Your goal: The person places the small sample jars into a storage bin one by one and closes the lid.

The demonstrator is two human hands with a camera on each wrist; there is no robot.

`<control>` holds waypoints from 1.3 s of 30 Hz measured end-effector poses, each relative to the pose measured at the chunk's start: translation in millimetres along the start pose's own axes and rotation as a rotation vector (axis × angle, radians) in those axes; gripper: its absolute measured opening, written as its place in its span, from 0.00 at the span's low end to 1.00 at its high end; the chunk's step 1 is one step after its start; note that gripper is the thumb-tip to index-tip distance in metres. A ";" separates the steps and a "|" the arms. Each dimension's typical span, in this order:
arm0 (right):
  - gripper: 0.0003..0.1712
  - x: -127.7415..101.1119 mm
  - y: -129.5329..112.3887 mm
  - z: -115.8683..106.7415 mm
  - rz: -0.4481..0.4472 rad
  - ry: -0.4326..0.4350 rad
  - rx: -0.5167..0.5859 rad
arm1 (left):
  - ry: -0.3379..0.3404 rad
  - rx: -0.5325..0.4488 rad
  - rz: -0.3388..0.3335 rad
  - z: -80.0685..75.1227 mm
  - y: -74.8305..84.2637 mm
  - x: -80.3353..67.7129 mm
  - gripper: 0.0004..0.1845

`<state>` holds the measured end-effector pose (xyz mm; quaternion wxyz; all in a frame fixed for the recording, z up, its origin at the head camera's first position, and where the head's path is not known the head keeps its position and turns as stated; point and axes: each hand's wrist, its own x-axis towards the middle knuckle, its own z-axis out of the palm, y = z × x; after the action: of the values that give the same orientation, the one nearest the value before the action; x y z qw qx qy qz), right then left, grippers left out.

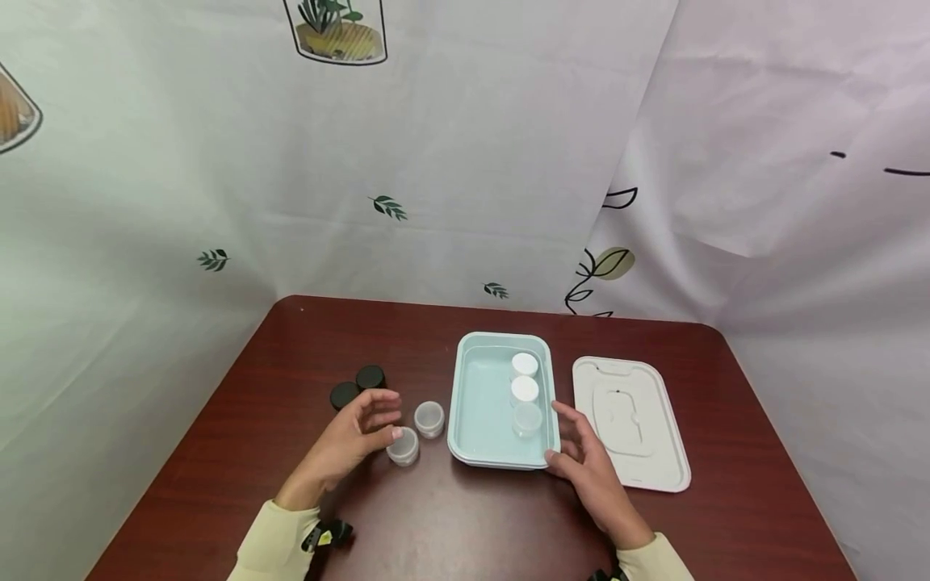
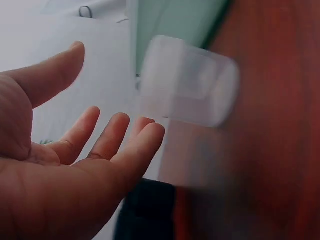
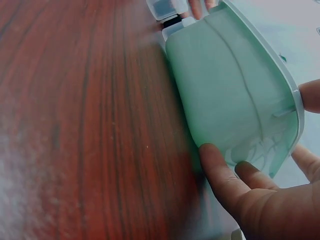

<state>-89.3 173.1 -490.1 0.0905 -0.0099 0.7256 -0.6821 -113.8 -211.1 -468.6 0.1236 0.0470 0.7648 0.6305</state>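
The bench (image 1: 465, 516) carried a mint tray (image 1: 475, 403) holding three jars. The right hand (image 1: 592, 468), fingers relaxed, touched its near corner (perhaps steadying it); the left hand (image 1: 356, 440) hovered open beside a clear jar (image 1: 404, 446).

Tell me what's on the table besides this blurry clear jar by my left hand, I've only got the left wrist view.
Observer: In the head view, two clear jars sit beside the left hand: the near jar by the fingertips and a second jar just behind it.
Operator: Is anything in the green tub?
Observer: Yes, the tub holds three small jars in a row along its right side; two have white lids, the nearest one looks clear.
Operator: Where's the right hand?
Observer: The right hand touches the tub's near right corner, fingers relaxed.
Operator: Any loose lids?
Observer: Two black lids lie behind the left hand; a white tray lid lies right of the tub.
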 end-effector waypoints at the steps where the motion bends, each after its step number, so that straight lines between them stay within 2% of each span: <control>1: 0.40 -0.2 -0.1 0.2 0.002 0.001 -0.002 | 0.001 0.007 -0.006 1.3 -3.0 -1.3 0.34; 7: 0.40 -0.9 -0.2 0.4 0.004 -0.002 0.009 | -0.009 0.008 -0.021 9.9 -15.0 -5.9 0.39; 13: 0.40 -1.7 0.0 0.8 0.010 -0.003 0.017 | -0.028 0.035 -0.002 13.0 -21.8 -10.2 0.41; 25: 0.40 -2.0 0.4 2.0 0.018 0.009 0.016 | -0.018 0.116 0.006 15.0 -24.9 -15.4 0.32; 34: 0.39 -1.7 0.8 1.9 0.026 0.013 0.022 | 0.012 0.091 0.010 14.7 -25.0 -15.7 0.30; 39: 0.40 -1.0 0.8 0.7 0.022 0.001 0.027 | -0.005 0.033 -0.011 12.9 -19.8 -17.2 0.32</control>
<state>-88.2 172.6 -490.8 0.0977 -0.0001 0.7164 -0.6909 -92.3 -206.7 -487.9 0.1281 0.0464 0.7750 0.6171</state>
